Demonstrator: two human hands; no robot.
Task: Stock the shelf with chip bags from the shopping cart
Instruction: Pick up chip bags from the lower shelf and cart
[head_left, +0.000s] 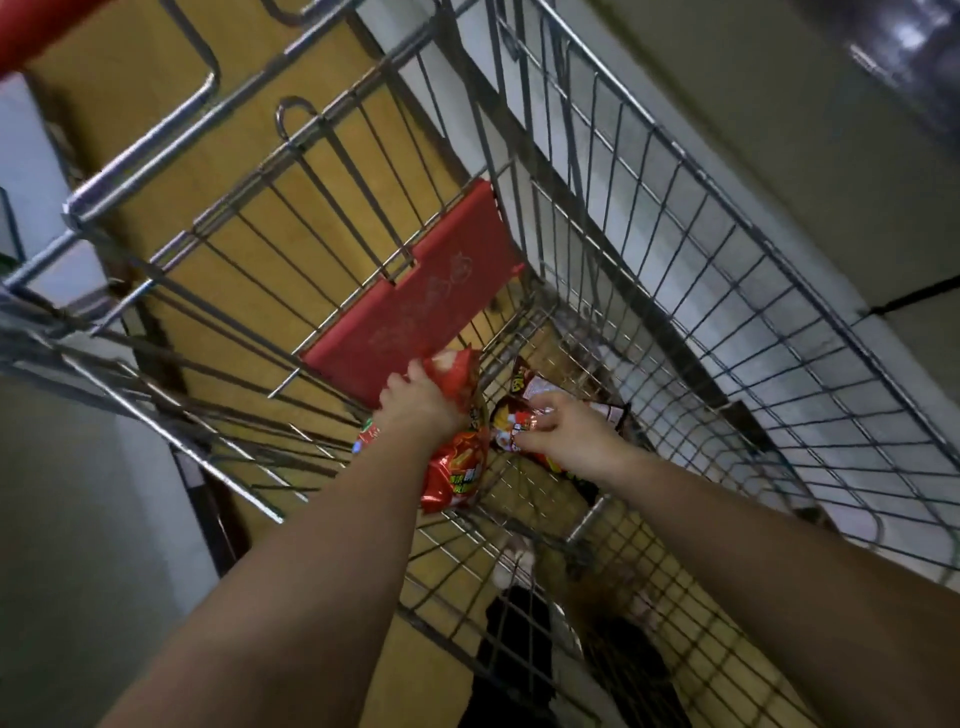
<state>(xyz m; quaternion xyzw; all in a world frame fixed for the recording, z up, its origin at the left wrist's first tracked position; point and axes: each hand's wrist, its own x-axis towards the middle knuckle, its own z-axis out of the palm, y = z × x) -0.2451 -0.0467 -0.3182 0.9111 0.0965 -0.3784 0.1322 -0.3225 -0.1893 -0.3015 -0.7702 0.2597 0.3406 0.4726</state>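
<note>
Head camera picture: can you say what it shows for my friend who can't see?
Two bare arms reach down into a wire shopping cart. The left hand grips a red chip bag, and the right hand pinches a darker bag lying on the cart floor.

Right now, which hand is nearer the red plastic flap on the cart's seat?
Left. The left hand grips a red chip bag right below the red flap; the right hand pinches a dark chip bag farther right.

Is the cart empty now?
No. The cart holds bags: left hand grips a red bag, right hand another bag.
</note>
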